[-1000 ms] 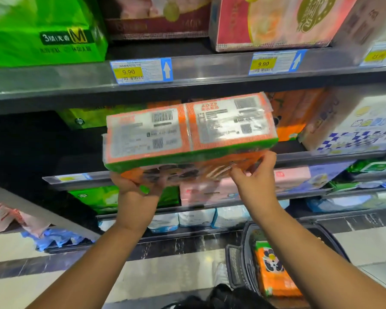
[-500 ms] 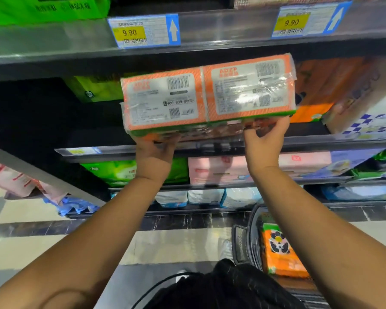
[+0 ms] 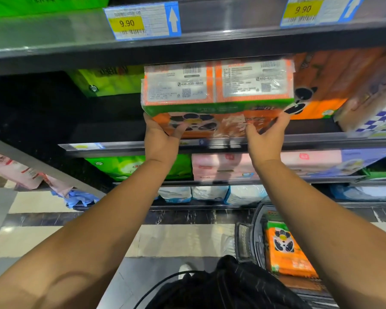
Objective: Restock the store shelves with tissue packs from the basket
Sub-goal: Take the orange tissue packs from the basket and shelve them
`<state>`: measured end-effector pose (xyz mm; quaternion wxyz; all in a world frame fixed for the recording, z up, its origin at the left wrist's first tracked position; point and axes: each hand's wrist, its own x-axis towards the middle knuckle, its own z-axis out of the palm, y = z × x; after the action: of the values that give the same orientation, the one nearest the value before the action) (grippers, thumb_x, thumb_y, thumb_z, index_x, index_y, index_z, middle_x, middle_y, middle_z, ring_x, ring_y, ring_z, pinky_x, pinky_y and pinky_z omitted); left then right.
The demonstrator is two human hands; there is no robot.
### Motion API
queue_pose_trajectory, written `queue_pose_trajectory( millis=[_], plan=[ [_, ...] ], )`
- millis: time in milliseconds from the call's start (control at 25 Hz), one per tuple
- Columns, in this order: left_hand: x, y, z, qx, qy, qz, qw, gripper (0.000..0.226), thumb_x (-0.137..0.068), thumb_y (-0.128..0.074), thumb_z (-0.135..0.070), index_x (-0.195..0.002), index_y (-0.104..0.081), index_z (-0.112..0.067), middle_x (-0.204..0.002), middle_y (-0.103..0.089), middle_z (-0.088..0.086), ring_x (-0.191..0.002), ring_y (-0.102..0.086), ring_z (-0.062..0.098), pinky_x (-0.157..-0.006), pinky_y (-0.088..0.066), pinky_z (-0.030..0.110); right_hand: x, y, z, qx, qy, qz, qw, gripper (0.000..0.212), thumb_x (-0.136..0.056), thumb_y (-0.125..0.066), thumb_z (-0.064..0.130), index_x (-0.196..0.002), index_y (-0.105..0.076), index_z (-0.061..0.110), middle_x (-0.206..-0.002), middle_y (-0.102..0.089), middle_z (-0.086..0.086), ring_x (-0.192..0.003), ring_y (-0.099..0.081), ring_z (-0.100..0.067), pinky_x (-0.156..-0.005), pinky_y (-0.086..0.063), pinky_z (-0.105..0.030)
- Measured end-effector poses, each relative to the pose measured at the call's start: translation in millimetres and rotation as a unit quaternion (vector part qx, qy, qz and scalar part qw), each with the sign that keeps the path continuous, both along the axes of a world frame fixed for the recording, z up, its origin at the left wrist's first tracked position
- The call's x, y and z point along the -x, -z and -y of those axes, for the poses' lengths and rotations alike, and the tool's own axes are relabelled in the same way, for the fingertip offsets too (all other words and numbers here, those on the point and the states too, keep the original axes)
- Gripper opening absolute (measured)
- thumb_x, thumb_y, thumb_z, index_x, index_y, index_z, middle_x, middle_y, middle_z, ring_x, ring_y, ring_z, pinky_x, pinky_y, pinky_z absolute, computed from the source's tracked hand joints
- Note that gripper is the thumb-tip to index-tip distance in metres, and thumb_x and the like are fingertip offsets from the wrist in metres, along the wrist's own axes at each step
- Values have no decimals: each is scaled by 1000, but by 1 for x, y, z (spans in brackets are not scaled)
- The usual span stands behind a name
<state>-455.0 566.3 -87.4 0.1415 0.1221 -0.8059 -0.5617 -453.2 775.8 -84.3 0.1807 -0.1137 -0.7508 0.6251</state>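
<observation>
An orange and green tissue pack (image 3: 216, 94) with white barcode labels sits partly inside the second shelf (image 3: 310, 139), beside a matching orange pack (image 3: 325, 85) on its right. My left hand (image 3: 163, 139) grips its lower left corner and my right hand (image 3: 265, 139) grips its lower right edge from below. The dark basket (image 3: 250, 239) stands on the floor at lower right with another orange tissue pack (image 3: 285, 248) inside.
A green pack (image 3: 107, 81) lies deep on the same shelf to the left, with dark free room around it. Price tags marked 9.90 (image 3: 143, 21) hang on the shelf above. Green, pink and white packs fill the lower shelves. A blue-checked pack (image 3: 374, 117) stands far right.
Both hands have pushed the tissue pack up and forward from in front of the shelf edge into the shelf opening, next to the orange pack.
</observation>
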Motion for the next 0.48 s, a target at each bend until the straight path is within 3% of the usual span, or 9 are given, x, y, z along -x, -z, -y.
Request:
queue_pose_trajectory(
  millis=[160, 280, 360, 480],
  plan=[
    [11, -10, -4, 68, -6, 31, 997, 91, -85, -72, -29, -149, -12, -7, -134, -53, 7, -121, -51, 19, -100, -38, 24, 9, 6, -4, 6, 6, 6, 1000, 44, -84, -65, 3, -112, -35, 20, -105, -53, 0, -82, -53, 10, -68, -38, 1],
    [23, -14, -6, 75, -9, 43, 996, 85, -87, -69, -32, -149, -14, -12, -132, -51, 1, -122, -48, 18, -92, -33, 17, 21, 10, -7, -5, -1, 12, 1000, 47, -83, -69, 7, -114, -37, 19, -114, -53, -9, -79, -52, 3, -67, -43, -5],
    [34, -14, -9, 74, -12, 72, 995, 90, -87, -69, -35, -150, -8, -16, -135, -49, 0, -125, -47, 20, -94, -36, 23, 28, 16, -9, -5, -13, 9, 1000, 54, -80, -71, 8, -123, -39, 18, -124, -48, -7, -92, -55, -2, -79, -50, -12],
    [47, -13, -12, 89, -36, 114, 989, 103, -84, -71, -38, -153, 3, -17, -145, -44, 7, -132, -44, 27, -102, -40, 37, 34, 24, -10, -48, -16, 18, 999, 67, -79, -71, 12, -136, -36, 18, -129, -36, 0, -106, -52, -6, -91, -49, -21]
  ],
)
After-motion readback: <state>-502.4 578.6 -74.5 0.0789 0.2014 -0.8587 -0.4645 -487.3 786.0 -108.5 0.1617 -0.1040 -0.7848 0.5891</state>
